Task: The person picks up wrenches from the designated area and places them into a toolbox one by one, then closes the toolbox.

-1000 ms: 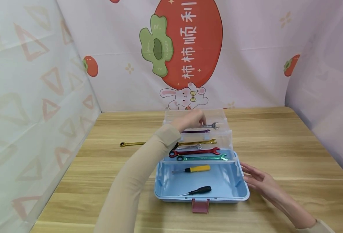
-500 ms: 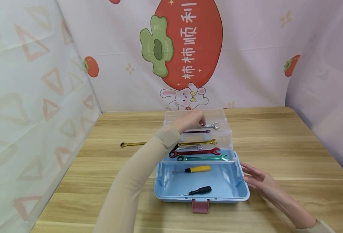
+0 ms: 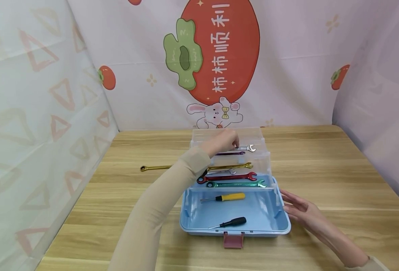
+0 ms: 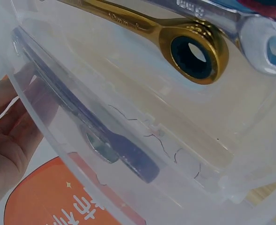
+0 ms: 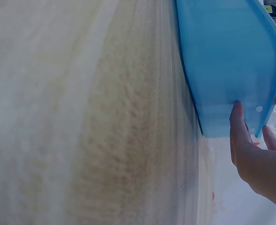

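My left hand (image 3: 224,140) reaches over the top translucent tray (image 3: 259,163) of a blue toolbox (image 3: 262,218). Its fingers pinch a silver wrench (image 3: 246,148), whose open end sticks out to the right. Close by in the same tray lies a purple wrench (image 4: 81,101); the left wrist view shows the fingers (image 4: 27,112) partly through the clear tray wall. At the toolbox's right side, my right hand (image 3: 304,212) touches the outer wall with extended fingers. The right wrist view has that hand (image 5: 257,161) at the blue wall, its thumb against it.
Lower trays hold a gold wrench (image 3: 231,166), a small silver wrench (image 3: 221,172), a red wrench (image 3: 228,177) and a green wrench (image 3: 236,184). Yellow (image 3: 232,197) and black (image 3: 235,222) screwdrivers lie in the base. Another gold wrench end (image 3: 153,168) shows left of the sleeve.
The silver wrench's open end has dropped slightly, with my left hand staying almost in place. My right hand and the toolbox have not moved.
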The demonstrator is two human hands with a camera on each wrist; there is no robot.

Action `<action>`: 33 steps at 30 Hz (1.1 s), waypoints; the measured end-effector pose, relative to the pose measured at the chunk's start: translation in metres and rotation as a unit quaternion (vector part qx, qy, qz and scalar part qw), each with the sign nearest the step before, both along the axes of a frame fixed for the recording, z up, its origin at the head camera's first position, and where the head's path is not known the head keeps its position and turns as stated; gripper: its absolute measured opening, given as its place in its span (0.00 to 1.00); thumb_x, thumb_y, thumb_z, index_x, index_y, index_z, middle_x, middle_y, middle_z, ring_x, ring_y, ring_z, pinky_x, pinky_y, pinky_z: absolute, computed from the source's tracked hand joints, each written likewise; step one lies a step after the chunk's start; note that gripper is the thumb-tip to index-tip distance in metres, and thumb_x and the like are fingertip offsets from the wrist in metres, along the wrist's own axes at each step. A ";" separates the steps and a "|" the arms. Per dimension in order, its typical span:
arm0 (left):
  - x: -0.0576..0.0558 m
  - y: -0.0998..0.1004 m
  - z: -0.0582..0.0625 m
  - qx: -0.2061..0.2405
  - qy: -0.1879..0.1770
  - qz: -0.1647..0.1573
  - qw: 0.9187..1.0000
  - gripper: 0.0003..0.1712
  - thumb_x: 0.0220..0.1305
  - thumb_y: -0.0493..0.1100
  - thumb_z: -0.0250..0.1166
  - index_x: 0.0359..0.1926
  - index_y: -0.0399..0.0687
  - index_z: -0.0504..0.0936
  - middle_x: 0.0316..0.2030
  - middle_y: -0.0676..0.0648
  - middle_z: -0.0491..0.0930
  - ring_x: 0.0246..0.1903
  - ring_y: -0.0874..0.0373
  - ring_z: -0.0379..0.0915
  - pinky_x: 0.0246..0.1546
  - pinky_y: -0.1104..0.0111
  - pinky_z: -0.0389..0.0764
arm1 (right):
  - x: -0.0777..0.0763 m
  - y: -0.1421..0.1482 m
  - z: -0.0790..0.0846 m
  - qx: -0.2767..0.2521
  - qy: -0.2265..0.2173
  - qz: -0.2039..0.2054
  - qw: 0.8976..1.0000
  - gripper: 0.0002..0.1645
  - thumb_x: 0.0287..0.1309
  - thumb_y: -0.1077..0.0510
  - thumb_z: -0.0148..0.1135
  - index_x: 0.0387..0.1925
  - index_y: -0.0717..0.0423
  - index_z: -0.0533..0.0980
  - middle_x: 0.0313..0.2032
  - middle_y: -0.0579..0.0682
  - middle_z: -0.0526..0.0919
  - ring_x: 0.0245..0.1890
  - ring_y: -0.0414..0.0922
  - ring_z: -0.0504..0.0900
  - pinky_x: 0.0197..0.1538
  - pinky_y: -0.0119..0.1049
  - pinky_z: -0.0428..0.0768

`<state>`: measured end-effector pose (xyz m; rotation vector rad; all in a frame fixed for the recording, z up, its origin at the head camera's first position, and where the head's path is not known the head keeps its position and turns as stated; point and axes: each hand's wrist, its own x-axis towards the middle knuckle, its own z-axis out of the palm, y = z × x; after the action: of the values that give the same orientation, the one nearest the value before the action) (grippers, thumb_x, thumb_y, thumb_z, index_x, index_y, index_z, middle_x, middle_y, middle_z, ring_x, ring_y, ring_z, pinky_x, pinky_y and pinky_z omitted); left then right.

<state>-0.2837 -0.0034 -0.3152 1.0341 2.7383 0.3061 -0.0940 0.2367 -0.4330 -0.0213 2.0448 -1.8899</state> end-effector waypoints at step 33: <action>0.015 -0.049 0.026 0.081 -0.048 0.000 0.996 0.14 0.56 0.38 0.60 0.45 0.41 0.79 0.38 0.46 0.78 0.36 0.58 0.72 0.33 0.75 0.74 | -0.001 0.001 0.002 0.012 -0.017 0.005 1.000 0.38 0.59 0.55 0.53 0.66 0.56 0.49 0.63 0.68 0.49 0.46 0.24 0.70 0.49 0.34 0.73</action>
<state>-0.2687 -0.0520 -0.2894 1.0281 2.6637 0.5702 -0.0952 0.2373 -0.4307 0.0062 2.0418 -1.8470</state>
